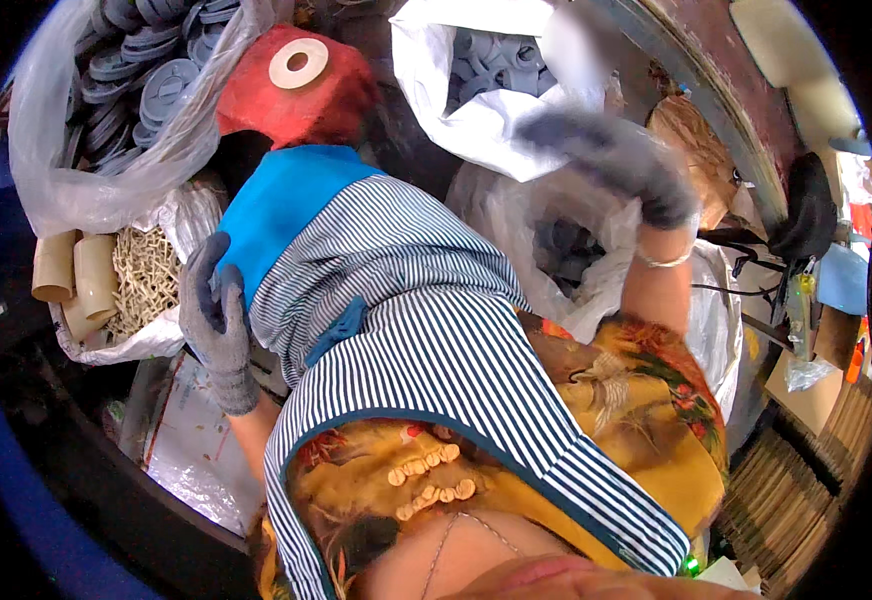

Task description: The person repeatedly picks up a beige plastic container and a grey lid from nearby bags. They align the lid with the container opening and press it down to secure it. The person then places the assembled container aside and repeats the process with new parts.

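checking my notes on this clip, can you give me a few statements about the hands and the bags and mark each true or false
1. Both hands wear grey knit gloves. True: the left hand and the right hand are both gloved.
2. The right hand is down at the hip. False: it is raised over the white bag of grey parts, and blurred.
3. The left hand rests at the edge of the blue-and-striped apron. True.
4. The clear plastic bag at upper left holds yellow balls. False: it holds grey round lids.
5. The red block has a pale ring on top. True.
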A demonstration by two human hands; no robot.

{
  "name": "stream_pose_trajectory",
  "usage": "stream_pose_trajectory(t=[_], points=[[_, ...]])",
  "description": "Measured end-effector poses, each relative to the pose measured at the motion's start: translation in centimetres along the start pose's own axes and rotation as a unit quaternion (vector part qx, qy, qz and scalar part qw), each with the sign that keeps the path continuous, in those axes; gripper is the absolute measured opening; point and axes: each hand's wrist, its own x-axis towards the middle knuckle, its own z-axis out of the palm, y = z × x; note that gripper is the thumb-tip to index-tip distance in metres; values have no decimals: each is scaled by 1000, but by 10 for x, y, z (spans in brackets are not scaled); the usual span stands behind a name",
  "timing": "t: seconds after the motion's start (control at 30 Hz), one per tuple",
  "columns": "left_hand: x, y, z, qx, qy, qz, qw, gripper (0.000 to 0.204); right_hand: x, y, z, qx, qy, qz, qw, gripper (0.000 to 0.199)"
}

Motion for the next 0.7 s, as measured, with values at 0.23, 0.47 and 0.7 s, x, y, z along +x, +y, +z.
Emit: stream_pose_trajectory(t=[0.23, 0.47, 0.7], points=[[-16, 6, 13, 22, -18, -41, 999, 33, -61, 366, 198, -305, -208, 363, 855, 59], [-20, 27, 19, 163, -35, -34, 985, 30, -59, 393, 255, -222, -81, 459, 857, 57], [-24, 25, 20, 293, -56, 49, 953, 33, -63, 402, 230, -26, 77, 411, 908, 54]])
